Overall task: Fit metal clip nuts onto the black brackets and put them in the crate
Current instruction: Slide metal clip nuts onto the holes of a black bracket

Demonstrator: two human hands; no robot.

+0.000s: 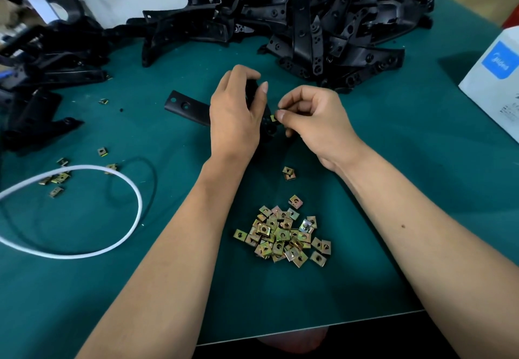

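The fingers (282,114) of the right hand (314,123) are pinching a clip nut (273,118) between thumb and forefinger, holding it against the edge of a black bracket (191,107). The other fingers of that hand are curling in toward the palm. The left hand (237,111) is gripping the bracket from above, its fingers wrapping over the middle of the part and its thumb lying along the near side; the bracket's flat end is sticking out to the left, resting on the green bench (407,190). Nearer the person, a heap of nuts (283,236) is lying on the bench between the forearms, with two strays (289,173) just beyond it. More nuts (60,177) are lying scattered at the left, around a looping white cable (134,190). A big pile of brackets (323,27) is lying along the far side of the bench, and another stack (33,78) is sitting at far left. A white box (494,78) is standing at the right edge.
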